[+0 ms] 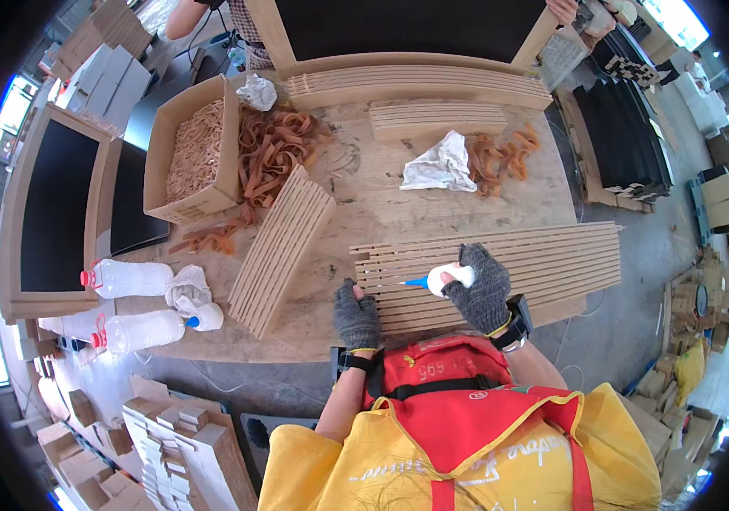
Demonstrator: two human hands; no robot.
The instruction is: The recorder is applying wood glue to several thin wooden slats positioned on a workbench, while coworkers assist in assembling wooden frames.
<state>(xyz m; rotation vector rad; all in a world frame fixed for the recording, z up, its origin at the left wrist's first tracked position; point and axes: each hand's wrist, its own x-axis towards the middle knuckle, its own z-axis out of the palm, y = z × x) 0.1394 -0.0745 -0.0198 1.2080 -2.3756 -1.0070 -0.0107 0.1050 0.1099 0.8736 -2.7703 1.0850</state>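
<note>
Over the slats [543,264], the right hand [482,288] clasping the white bottle [466,275] should guide its nozzle [418,282] evenly, the left hand [356,321], grip unclear, bracing their end.

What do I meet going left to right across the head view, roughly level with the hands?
Wood-framed black rectangular panel, upper red-capped clear plastic bottle, slanted bundle of slim wooden strips, left hand in gray knit glove, white plastic bottle with blue nozzle, right hand in gray knit glove.
</note>
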